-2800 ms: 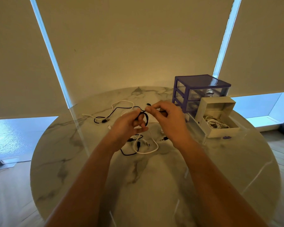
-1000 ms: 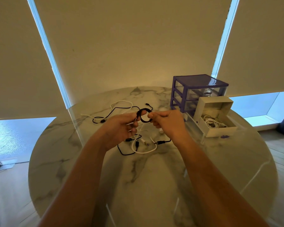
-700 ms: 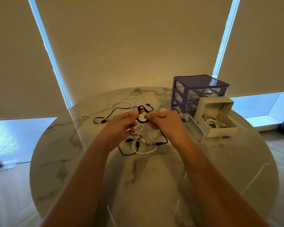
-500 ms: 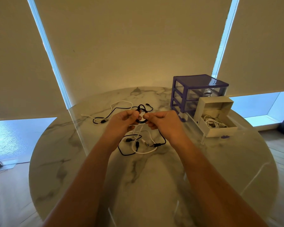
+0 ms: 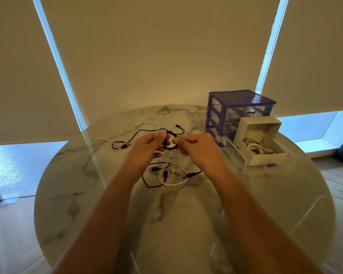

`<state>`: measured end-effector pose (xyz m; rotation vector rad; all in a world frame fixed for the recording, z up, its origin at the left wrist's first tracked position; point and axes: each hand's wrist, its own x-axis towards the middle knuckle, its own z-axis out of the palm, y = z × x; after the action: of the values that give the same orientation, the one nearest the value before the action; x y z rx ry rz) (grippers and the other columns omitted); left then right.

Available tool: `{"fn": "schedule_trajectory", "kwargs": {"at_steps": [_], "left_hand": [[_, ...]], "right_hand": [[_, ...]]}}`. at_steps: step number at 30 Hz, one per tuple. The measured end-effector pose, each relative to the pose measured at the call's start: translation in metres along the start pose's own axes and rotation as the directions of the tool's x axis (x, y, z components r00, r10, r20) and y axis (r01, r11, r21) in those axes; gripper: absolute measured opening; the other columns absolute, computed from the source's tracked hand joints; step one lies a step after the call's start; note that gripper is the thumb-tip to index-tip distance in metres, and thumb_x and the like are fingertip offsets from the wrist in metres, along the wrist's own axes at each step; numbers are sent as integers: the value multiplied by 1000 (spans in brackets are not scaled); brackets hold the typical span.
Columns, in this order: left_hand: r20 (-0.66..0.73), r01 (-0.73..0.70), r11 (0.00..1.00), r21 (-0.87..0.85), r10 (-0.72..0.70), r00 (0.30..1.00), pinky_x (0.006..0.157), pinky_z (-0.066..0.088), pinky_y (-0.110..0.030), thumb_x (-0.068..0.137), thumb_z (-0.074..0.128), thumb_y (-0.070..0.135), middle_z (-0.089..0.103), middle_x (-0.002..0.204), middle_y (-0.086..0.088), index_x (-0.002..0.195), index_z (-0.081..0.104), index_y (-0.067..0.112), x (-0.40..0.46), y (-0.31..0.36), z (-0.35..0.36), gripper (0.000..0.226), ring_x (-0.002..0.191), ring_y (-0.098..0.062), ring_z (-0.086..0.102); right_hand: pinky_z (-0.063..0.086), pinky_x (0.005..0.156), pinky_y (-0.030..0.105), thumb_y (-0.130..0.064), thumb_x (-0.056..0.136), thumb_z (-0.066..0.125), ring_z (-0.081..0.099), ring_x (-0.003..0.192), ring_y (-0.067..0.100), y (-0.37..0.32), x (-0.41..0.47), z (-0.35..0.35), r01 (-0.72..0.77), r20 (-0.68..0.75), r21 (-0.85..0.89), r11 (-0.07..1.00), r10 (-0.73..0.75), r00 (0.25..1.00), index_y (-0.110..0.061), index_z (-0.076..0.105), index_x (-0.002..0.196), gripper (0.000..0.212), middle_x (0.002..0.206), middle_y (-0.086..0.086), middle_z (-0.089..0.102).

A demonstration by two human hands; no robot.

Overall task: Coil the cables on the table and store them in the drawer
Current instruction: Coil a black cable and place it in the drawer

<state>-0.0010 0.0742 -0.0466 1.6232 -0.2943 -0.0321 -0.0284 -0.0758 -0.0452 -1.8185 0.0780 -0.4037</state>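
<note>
Above the middle of the round marble table, my left hand and my right hand both pinch a small coil of black cable. Its loose end with a jack plug trails down under my right wrist. Below my hands lie a tangled white cable and another black cable. Further back left, a white cable and a black cable sprawl together. A purple drawer unit stands at the back right, its drawer pulled out, with white cables inside.
A white cardboard box flap rises behind the pulled-out drawer. Roller blinds hang behind the table. Wooden floor shows beyond the table's left and right edges.
The black coil between my hands has grown tighter as more cable wound in. The trailing jack end slid closer under my right wrist. My hands stayed above the same spot.
</note>
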Motion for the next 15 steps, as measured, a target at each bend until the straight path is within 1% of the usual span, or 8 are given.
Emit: {"fn": "schedule_trajectory", "kwargs": {"at_steps": [2, 4, 7, 9, 12, 15], "left_hand": [[0, -10, 1000, 26, 10, 1000, 83, 49, -26, 96, 54, 33, 72, 94, 2, 96, 71, 16, 1, -1, -1, 24, 88, -9, 65], [15, -29, 999, 24, 28, 999, 86, 49, -26, 97, 54, 27, 73, 95, 1, 96, 71, 14, 1, -1, -1, 21, 92, -9, 67], [27, -56, 998, -4, 56, 998, 83, 52, -20, 98, 53, 19, 73, 90, 3, 92, 70, 17, 0, 0, 0, 18, 89, -5, 67], [13, -70, 997, -28, 70, 997, 80, 53, -18, 97, 54, 17, 73, 89, 4, 91, 70, 18, 1, -1, -1, 17, 88, -6, 68], [-27, -57, 995, -88, 55, 998, 78, 52, -20, 96, 56, 17, 73, 90, 1, 92, 70, 16, 1, -1, -1, 15, 92, -10, 68], [-57, -40, 989, -139, 32, 998, 78, 50, -22, 95, 57, 18, 73, 90, 3, 93, 69, 14, 2, -1, 0, 13, 90, -11, 68]], "right_hand": [[58, 76, 30, -23, 85, 70, 66, 67, 9, 0, 0, -1, 16, 3, -13, 1000, -16, 1000, -17, 77, 94, 13, 78, 1, 74], [57, 76, 29, -23, 86, 69, 65, 66, 8, -1, 0, -2, 32, 3, -29, 999, -32, 999, -17, 76, 95, 13, 76, -2, 72], [56, 75, 26, -24, 86, 69, 65, 67, 7, -1, 0, -3, 42, -7, -31, 999, -42, 999, -17, 76, 96, 14, 78, -4, 73], [55, 72, 22, -26, 86, 69, 65, 66, 5, 0, 1, -3, 47, -5, -24, 999, -47, 999, -17, 76, 98, 16, 81, -3, 73], [53, 67, 17, -26, 87, 69, 63, 66, 4, 0, 0, -2, 52, 22, 4, 999, -53, 998, -16, 76, 100, 18, 81, -2, 73], [53, 66, 19, -25, 87, 68, 62, 66, 6, -2, 0, -6, 32, 82, 32, 999, -35, 996, -16, 73, 106, 21, 82, -2, 72]]}}
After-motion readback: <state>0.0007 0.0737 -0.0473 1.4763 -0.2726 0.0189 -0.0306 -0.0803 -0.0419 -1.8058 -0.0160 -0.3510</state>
